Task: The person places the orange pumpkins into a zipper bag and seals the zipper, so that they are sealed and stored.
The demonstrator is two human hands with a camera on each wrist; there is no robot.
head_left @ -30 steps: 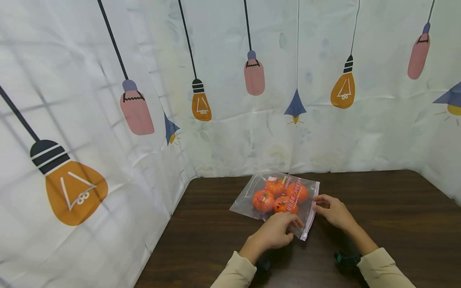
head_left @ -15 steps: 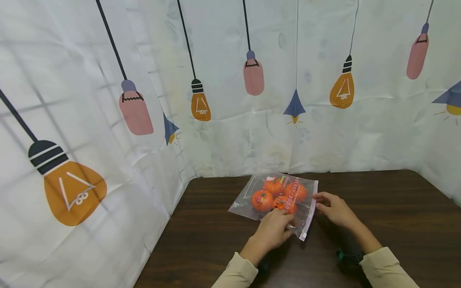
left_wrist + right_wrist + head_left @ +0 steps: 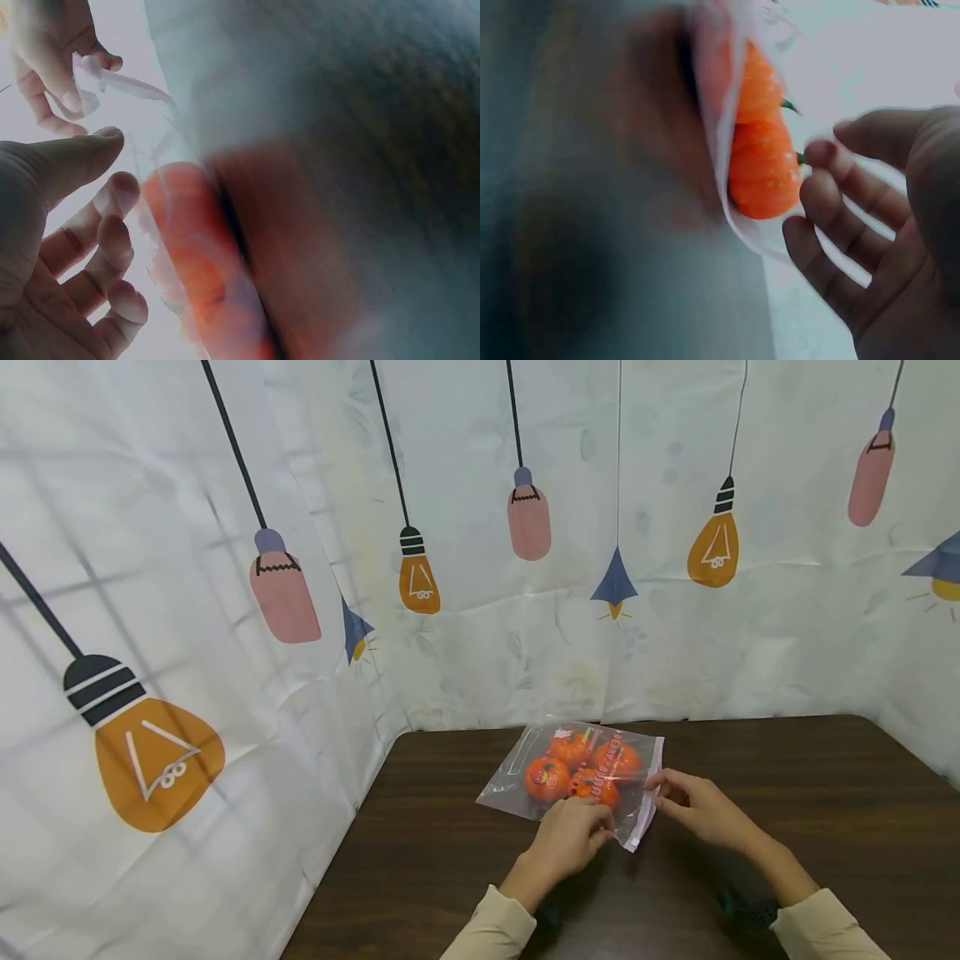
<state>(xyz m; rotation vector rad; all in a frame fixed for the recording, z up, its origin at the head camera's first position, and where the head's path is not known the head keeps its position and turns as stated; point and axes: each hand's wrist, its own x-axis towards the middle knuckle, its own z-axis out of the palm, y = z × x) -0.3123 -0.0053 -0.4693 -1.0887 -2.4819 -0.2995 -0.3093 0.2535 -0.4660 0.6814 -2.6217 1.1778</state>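
A clear zip bag with red print lies on the brown table, its zip edge facing right. Inside are several round, ribbed orange pieces; in the right wrist view, green stems show on the orange pieces, making them look like small pumpkins. My right hand pinches the zip edge between thumb and fingers, the thumb underneath. Over the bag's near side, my left hand touches the plastic with loosely bent fingers. The left wrist view has a gap between the thumb and forefinger of the left hand.
White cloth printed with hanging lamps covers the walls behind and to the left. The table's back edge runs just beyond the bag. Dark straps sit by the wrists, below pale sleeves.
My right hand has come slightly toward me and now pinches the zip edge. The bag's near right corner has lifted a little. My left hand has drawn slightly back to the left.
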